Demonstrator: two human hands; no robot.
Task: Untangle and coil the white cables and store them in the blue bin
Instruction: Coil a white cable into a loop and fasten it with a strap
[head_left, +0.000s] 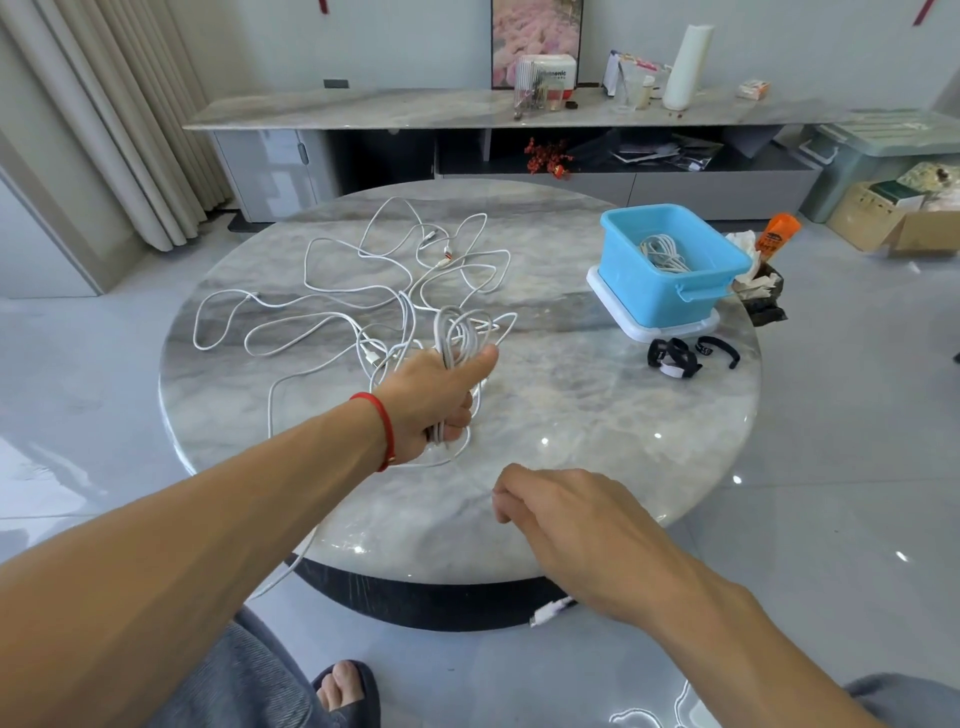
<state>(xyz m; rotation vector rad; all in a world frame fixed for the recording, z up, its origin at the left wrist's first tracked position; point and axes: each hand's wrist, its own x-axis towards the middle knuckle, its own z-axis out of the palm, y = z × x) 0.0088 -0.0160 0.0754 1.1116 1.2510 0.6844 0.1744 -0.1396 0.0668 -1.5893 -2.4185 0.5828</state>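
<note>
- A loose tangle of white cables (363, 291) sprawls over the left and middle of the round marble desk (571, 415), its loops crossing one another, with a few connector ends showing among them.
- The left hand (434, 402), with a red string bracelet (382, 431) on its wrist, hovers over the near side of that tangle; its grip is wrapped round a coiled bundle of white cable (457, 332), fingers curled under, thumb stretched out to the right.
- A strand runs from this bundle down over the near edge of the desk toward the person's lap.
- The right hand (566, 514) hangs above the near desk edge, well apart from the left; its fingers are loosely curled, and I cannot tell whether the grip pinches a strand.
- A white plug end (550, 612) shows just below the right wrist, beside the dark base of the desk.
- Black straps (675, 358) lie on the desk right of centre.
- The blue bin (670, 291) stands on a white tray (654, 325) at the far right of the desk, with one coiled cable (665, 252) already inside.
- An orange bottle (776, 234) stands just beyond the bin.
</note>
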